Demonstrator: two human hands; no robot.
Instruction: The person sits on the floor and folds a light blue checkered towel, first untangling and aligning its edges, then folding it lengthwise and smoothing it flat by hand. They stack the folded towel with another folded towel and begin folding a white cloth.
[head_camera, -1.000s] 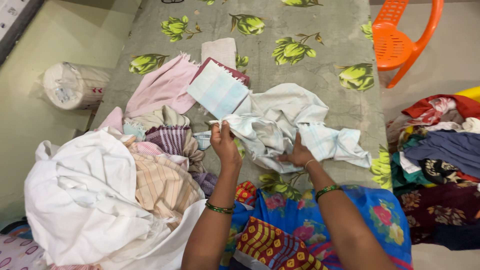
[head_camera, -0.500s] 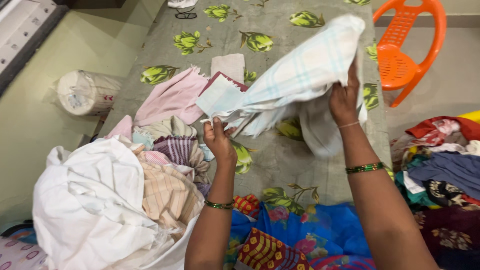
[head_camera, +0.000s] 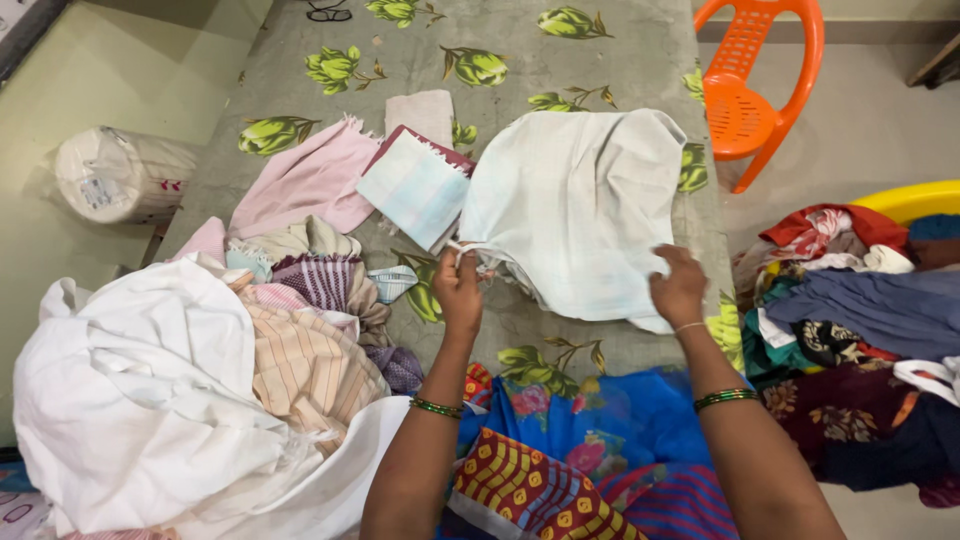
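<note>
1. Left hand: forearm extended forward, fingers pinched on the near-left corner of the pale checked cloth.
2. Right hand: fingers closed on its near-right edge.
3. Cloth lies spread on the surface beyond both hands.

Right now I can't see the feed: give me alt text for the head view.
Both hands spread a pale checked cloth flat on a grey floral bedsheet: the left hand pinches its near corner, the right hand its near edge. A folded light-blue cloth lies beside it, a heap of white laundry at left and an orange chair beyond.
</note>
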